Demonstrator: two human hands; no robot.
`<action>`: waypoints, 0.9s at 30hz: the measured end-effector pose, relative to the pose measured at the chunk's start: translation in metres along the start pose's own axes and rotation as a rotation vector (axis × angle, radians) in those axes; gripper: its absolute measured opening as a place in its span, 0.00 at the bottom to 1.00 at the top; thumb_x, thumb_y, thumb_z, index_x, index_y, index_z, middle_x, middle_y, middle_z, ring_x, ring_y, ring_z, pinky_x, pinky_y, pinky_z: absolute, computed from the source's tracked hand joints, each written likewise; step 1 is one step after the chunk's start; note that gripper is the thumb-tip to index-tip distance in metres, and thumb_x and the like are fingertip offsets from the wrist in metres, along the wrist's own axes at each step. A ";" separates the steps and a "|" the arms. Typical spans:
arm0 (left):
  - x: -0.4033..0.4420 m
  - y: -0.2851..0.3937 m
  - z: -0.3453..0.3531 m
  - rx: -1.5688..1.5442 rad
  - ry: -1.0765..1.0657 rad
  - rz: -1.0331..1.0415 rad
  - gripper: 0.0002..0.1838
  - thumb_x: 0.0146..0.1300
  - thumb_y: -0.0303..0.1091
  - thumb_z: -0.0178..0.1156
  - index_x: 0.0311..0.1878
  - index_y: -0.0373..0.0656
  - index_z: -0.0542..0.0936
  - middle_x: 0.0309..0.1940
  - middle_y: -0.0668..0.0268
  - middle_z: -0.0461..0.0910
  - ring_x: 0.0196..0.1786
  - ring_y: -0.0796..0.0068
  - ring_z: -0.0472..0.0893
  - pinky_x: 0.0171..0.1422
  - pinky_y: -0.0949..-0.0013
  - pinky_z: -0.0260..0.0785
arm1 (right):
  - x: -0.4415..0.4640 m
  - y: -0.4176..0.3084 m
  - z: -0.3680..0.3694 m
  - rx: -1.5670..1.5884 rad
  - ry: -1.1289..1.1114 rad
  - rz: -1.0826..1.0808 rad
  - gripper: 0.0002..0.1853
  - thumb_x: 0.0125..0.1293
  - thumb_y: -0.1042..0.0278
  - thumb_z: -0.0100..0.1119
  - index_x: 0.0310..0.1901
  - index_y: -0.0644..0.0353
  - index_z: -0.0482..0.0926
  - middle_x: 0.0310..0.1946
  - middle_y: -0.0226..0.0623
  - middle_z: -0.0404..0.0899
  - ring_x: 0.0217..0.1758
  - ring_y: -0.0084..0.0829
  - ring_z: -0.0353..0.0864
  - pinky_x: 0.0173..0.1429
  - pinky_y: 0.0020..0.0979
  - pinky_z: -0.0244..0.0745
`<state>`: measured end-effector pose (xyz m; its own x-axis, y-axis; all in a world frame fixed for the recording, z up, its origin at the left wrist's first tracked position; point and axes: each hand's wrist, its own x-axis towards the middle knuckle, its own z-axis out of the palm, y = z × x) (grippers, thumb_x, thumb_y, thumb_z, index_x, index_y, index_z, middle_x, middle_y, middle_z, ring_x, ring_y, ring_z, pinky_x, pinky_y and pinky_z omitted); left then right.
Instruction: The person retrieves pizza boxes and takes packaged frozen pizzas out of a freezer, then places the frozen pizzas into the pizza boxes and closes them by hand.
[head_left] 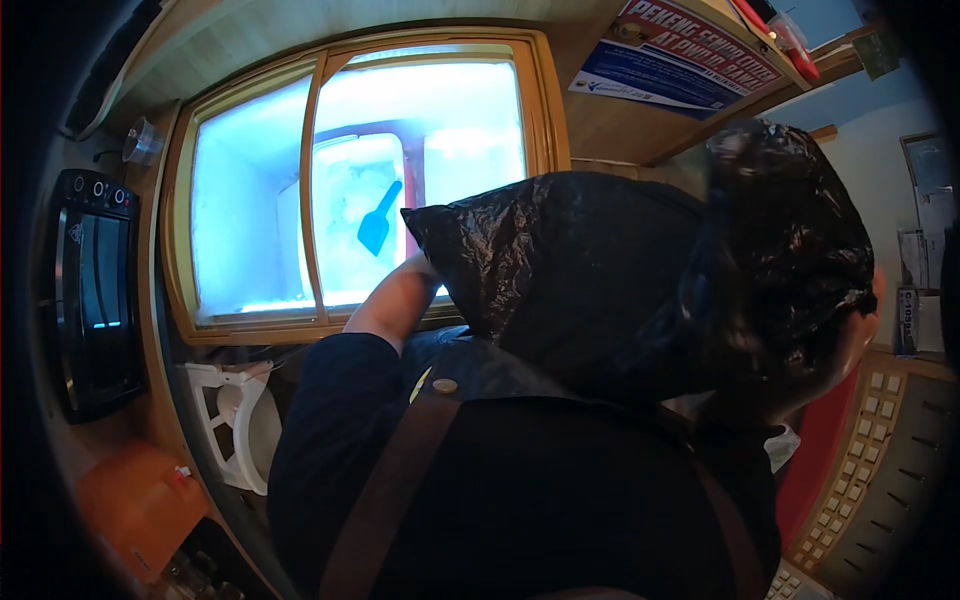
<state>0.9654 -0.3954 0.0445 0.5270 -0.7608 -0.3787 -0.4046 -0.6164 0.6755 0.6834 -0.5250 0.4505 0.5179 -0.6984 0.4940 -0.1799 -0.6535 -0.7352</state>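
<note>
A large black plastic bag (600, 270) spreads across the middle and right of the view, in front of my chest. Its crinkled, bunched end rises at the right, where my right hand (861, 335) is closed on the edge. My left forearm (393, 302) reaches up behind the bag's left part. The bag covers my left hand, so its fingers do not show. Beyond the bag is a brightly lit chest freezer (318, 180) with a wood-coloured frame. A blue scoop (376, 225) lies inside on what looks like ice.
A black oven-like appliance (98, 290) stands at the left, above an orange box-like thing (140, 510). A white plastic chair (240, 420) is beside the freezer. A printed poster (675, 58) hangs at upper right. Rows of small pale squares (865, 440) line a panel at right.
</note>
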 end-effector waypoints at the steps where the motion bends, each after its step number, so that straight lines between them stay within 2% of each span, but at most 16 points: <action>1: 0.000 0.000 0.003 -0.018 -0.002 -0.009 0.19 0.59 0.41 0.53 0.49 0.37 0.75 0.45 0.52 0.77 0.48 0.53 0.77 0.52 0.59 0.70 | 0.002 0.001 -0.004 0.006 0.012 -0.005 0.25 0.60 0.53 0.46 0.43 0.71 0.73 0.41 0.40 0.74 0.45 0.28 0.75 0.51 0.26 0.66; 8: -0.036 -0.016 0.008 -0.283 -0.104 -0.035 0.20 0.60 0.42 0.52 0.50 0.37 0.75 0.46 0.51 0.77 0.49 0.53 0.77 0.53 0.58 0.70 | 0.020 0.011 -0.007 -0.044 -0.022 -0.084 0.22 0.60 0.55 0.48 0.42 0.70 0.74 0.40 0.38 0.74 0.45 0.26 0.75 0.49 0.25 0.66; 11: -0.065 -0.018 -0.008 -0.651 -0.270 -0.024 0.21 0.60 0.42 0.51 0.50 0.37 0.74 0.46 0.51 0.76 0.49 0.53 0.77 0.54 0.58 0.70 | 0.037 0.029 -0.018 -0.438 -0.115 -0.178 0.18 0.60 0.60 0.50 0.43 0.68 0.75 0.41 0.36 0.74 0.45 0.25 0.74 0.50 0.25 0.67; 13: -0.091 -0.032 -0.029 -0.963 -0.445 -0.033 0.21 0.61 0.43 0.51 0.51 0.37 0.74 0.47 0.51 0.76 0.50 0.53 0.76 0.54 0.58 0.69 | 0.043 0.029 -0.004 -0.521 -0.149 -0.201 0.16 0.60 0.63 0.50 0.43 0.67 0.75 0.42 0.34 0.74 0.45 0.24 0.75 0.50 0.24 0.67; 16: -0.137 -0.053 -0.043 -1.357 -0.626 -0.095 0.21 0.61 0.43 0.50 0.51 0.37 0.74 0.47 0.51 0.76 0.50 0.53 0.76 0.55 0.58 0.69 | 0.054 0.015 0.033 -0.274 -0.162 -0.110 0.14 0.60 0.66 0.50 0.43 0.66 0.76 0.43 0.33 0.74 0.45 0.23 0.75 0.50 0.24 0.68; 18: -0.161 -0.065 -0.052 -1.566 -0.645 -0.128 0.22 0.61 0.44 0.50 0.51 0.37 0.74 0.48 0.51 0.76 0.50 0.53 0.76 0.55 0.58 0.69 | 0.062 -0.008 0.074 0.047 -0.132 0.027 0.15 0.60 0.65 0.50 0.44 0.68 0.76 0.43 0.34 0.74 0.45 0.24 0.75 0.50 0.24 0.68; 19: -0.168 -0.069 -0.058 -1.659 -0.631 -0.136 0.22 0.61 0.44 0.50 0.51 0.37 0.74 0.48 0.51 0.76 0.51 0.53 0.76 0.55 0.58 0.69 | 0.062 -0.020 0.099 0.173 -0.122 -0.041 0.16 0.60 0.66 0.50 0.44 0.69 0.75 0.43 0.35 0.74 0.44 0.24 0.75 0.50 0.24 0.68; 20: -0.173 -0.072 -0.066 -1.731 -0.605 -0.136 0.22 0.62 0.44 0.50 0.52 0.37 0.74 0.48 0.51 0.76 0.51 0.53 0.76 0.55 0.58 0.69 | 0.062 -0.034 0.127 0.295 -0.111 -0.111 0.16 0.60 0.66 0.50 0.45 0.70 0.75 0.43 0.36 0.74 0.44 0.25 0.75 0.50 0.24 0.68; 22: -0.164 -0.071 -0.090 -1.857 -0.507 -0.093 0.22 0.62 0.44 0.49 0.52 0.37 0.74 0.48 0.51 0.76 0.51 0.53 0.76 0.56 0.58 0.69 | 0.070 -0.056 0.172 0.340 -0.092 -0.242 0.17 0.59 0.67 0.50 0.46 0.72 0.73 0.43 0.39 0.74 0.43 0.26 0.76 0.50 0.24 0.69; 23: -0.159 -0.070 -0.102 -1.897 -0.455 -0.071 0.22 0.62 0.45 0.49 0.52 0.37 0.74 0.49 0.51 0.76 0.51 0.53 0.76 0.56 0.58 0.69 | 0.076 -0.065 0.192 0.263 -0.079 -0.297 0.18 0.59 0.67 0.51 0.47 0.72 0.73 0.43 0.40 0.74 0.42 0.26 0.76 0.50 0.24 0.69; 25: -0.136 -0.073 -0.137 -1.964 -0.349 -0.007 0.23 0.62 0.45 0.49 0.52 0.37 0.73 0.49 0.51 0.75 0.51 0.53 0.76 0.56 0.58 0.69 | 0.089 -0.070 0.227 0.321 -0.074 -0.270 0.19 0.58 0.68 0.51 0.48 0.73 0.72 0.44 0.42 0.74 0.41 0.27 0.77 0.50 0.25 0.69; 27: -0.111 -0.079 -0.180 -1.987 -0.242 0.074 0.23 0.63 0.45 0.48 0.53 0.37 0.73 0.49 0.51 0.75 0.52 0.53 0.76 0.56 0.58 0.69 | 0.100 -0.071 0.259 0.572 -0.085 -0.118 0.18 0.57 0.71 0.52 0.48 0.73 0.73 0.44 0.41 0.73 0.40 0.26 0.77 0.48 0.23 0.70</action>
<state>1.0734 -0.2259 0.1473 0.3893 -0.8808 -0.2694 0.9111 0.3252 0.2533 0.9644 -0.4727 0.4323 0.5765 -0.5894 0.5659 0.3504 -0.4474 -0.8229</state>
